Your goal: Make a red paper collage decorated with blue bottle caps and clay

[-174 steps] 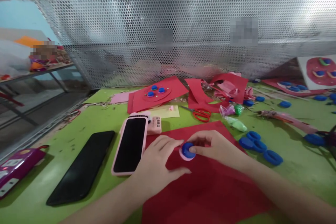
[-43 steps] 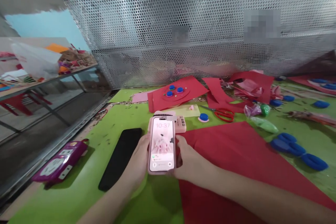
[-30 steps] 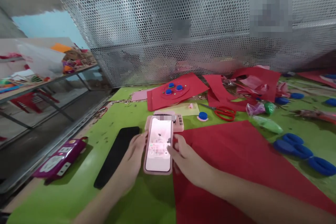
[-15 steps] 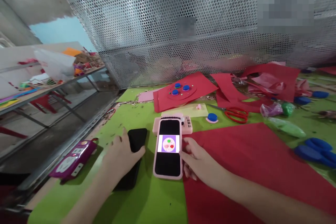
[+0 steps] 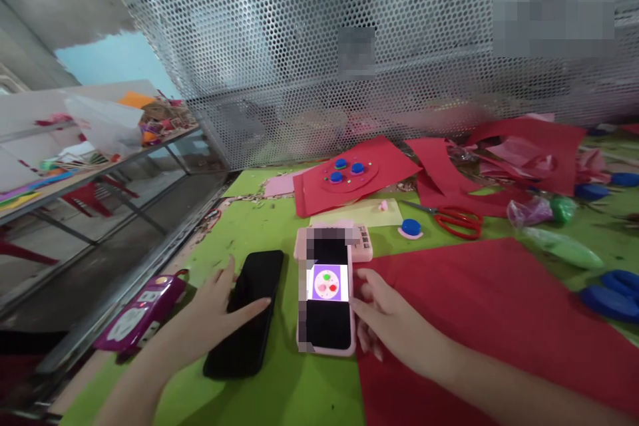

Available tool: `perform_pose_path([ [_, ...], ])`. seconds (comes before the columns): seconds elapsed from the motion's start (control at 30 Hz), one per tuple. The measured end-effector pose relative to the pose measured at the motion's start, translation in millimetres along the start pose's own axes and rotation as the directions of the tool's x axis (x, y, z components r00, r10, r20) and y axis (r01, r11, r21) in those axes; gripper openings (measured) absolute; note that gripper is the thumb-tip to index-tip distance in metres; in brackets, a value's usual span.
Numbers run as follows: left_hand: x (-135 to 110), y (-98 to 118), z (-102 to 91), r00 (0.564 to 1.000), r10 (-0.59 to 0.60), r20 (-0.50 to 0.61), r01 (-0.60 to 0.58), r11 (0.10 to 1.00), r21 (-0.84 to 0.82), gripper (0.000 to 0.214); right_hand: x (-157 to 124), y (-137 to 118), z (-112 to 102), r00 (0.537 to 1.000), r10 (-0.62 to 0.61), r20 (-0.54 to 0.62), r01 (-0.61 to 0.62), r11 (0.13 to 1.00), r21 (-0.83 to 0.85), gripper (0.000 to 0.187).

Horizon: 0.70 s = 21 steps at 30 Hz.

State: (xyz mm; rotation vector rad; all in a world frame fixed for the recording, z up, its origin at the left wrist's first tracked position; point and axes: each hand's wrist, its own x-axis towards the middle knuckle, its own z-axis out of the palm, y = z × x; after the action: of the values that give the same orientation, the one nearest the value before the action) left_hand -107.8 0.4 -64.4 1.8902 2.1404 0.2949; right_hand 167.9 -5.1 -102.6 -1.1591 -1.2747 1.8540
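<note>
A phone in a pink case (image 5: 328, 326) leans back against a pink device with keys (image 5: 365, 243). Its lit screen shows a pink disc with coloured dots on purple. Curled at its right edge, my right hand (image 5: 394, 319) has the thumb on the rim and the other fingers beside it. A black phone (image 5: 244, 336) lies flat to the left. Over its left side rests my left hand (image 5: 212, 309), fingers spread, thumb across the dark screen. To the right a large red sheet (image 5: 479, 319) passes under my right forearm.
A purple case-like object (image 5: 142, 313) lies at the left edge. Behind are a red piece with blue caps (image 5: 349, 180), a blue cap (image 5: 411, 227), red-handled scissors (image 5: 459, 221) and bagged clay-like lumps (image 5: 562, 246). Blue handles (image 5: 612, 296) lie right. A perforated metal panel (image 5: 299, 66) stands behind.
My left hand has shifted left on the black phone, baring more of its screen. My right hand stays at the pink-cased phone. The view has shifted slightly.
</note>
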Motion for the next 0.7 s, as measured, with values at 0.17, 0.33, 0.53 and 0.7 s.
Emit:
perform_pose_path([
  [0.17, -23, -47, -7.8, 0.978, 0.095, 0.184, -0.079, 0.993, -0.092, 0.089, 2, 5, 0, 1.000, 0.017, 0.006, -0.017, 1.000, -0.003, 0.031],
  [0.33, -37, -62, 1.4, 0.983, 0.159, 0.086, -0.148, 0.981, -0.123, 0.082, 2, 7, -1, 1.000, 0.001, 0.009, -0.001, 1.000, 0.014, 0.031],
  [0.53, -29, -59, 2.6, 0.973, 0.120, 0.197, -0.119, 0.993, -0.017, 0.092, 2, 4, -1, 1.000, 0.015, 0.001, -0.015, 0.999, 0.028, 0.035],
  [0.7, -20, -46, 0.2, 0.993, -0.018, 0.116, 0.039, 0.983, -0.179, 0.083, 1, 3, -1, 1.000, 0.029, 0.011, -0.029, 0.999, 0.017, 0.030],
])
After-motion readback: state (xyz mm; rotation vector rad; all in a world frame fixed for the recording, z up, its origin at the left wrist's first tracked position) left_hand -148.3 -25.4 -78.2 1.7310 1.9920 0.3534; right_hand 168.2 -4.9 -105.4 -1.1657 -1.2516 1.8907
